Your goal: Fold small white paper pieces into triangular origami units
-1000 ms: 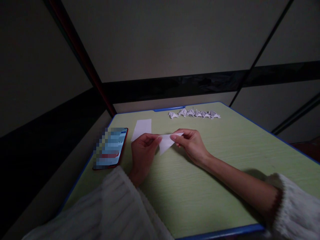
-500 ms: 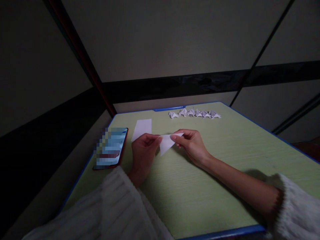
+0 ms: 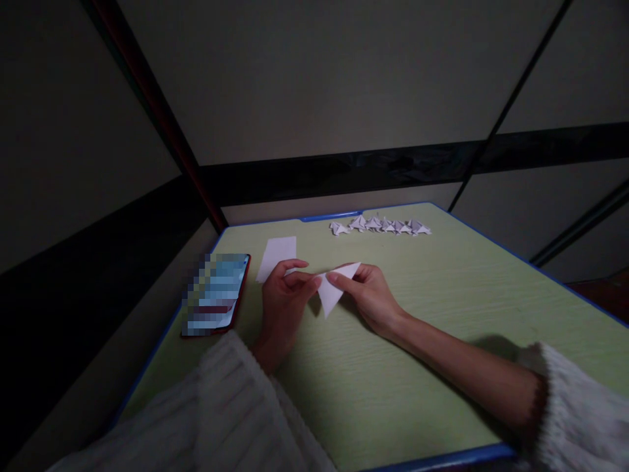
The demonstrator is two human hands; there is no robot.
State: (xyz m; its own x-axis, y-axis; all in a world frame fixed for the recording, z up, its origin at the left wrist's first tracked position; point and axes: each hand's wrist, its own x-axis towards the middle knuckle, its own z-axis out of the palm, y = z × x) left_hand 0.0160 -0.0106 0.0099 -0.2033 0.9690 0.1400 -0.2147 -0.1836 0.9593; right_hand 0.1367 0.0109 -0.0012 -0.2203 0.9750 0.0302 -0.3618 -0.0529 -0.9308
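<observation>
A small white piece of paper point(image 3: 331, 295), folded to a triangle, is pinched between my two hands above the table, one point hanging down. My left hand point(image 3: 286, 303) grips its left corner with thumb and fingers, the index finger raised a little. On the right side, my right hand point(image 3: 373, 293) has its thumb lying over the paper and the fingers behind it, partly hidden. Behind my left hand a flat white sheet of paper point(image 3: 278, 254) lies on the table.
Several folded paper figures point(image 3: 375, 224) stand in a row near the far edge of the green table point(image 3: 393, 393). A phone point(image 3: 219, 292) with a lit, partly blurred screen lies at the left. Panelled walls point(image 3: 319, 85) rise behind and to the left of the table.
The folded paper has tilted and come slightly lower, its bottom point moving down and right. My left index finger has lifted from it, and my right thumb has slid a little left.
</observation>
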